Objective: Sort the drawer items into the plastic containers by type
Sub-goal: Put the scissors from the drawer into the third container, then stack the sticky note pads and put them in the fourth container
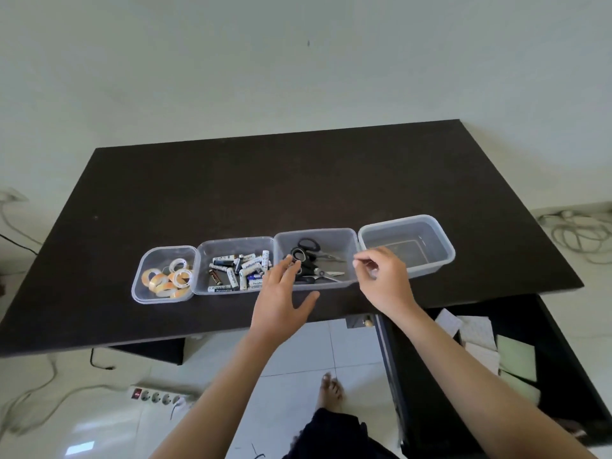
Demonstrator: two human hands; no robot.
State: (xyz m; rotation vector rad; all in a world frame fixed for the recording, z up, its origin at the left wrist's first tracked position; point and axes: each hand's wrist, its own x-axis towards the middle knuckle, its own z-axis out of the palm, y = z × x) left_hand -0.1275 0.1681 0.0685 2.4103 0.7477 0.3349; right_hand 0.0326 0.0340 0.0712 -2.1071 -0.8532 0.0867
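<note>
Head view looks down on a row of four clear plastic containers along the near part of a dark table: from left to right, one with tape rolls, one with batteries, the scissors container and an empty container at the right end. The scissors lie heaped with their black handles toward the left and far side and their blades pointing right, so the long axis runs roughly across the row. The left hand reaches over the near left corner of that container, fingers spread and loose, its fingertips at or just above the handles; I cannot tell whether they actually touch, and nothing is gripped. The right hand hovers at the near right corner, between the scissors container and the empty one, fingers curled with thumb and forefinger drawn together as if pinching something small, though no object is visible in it. What is left to sort seems to be the paper notes lying in the open drawer below the table's right edge, behind and beneath the right hand. That hand is clearly the nearer one to both the drawer and the empty container, so the next pick probably falls to it.
</note>
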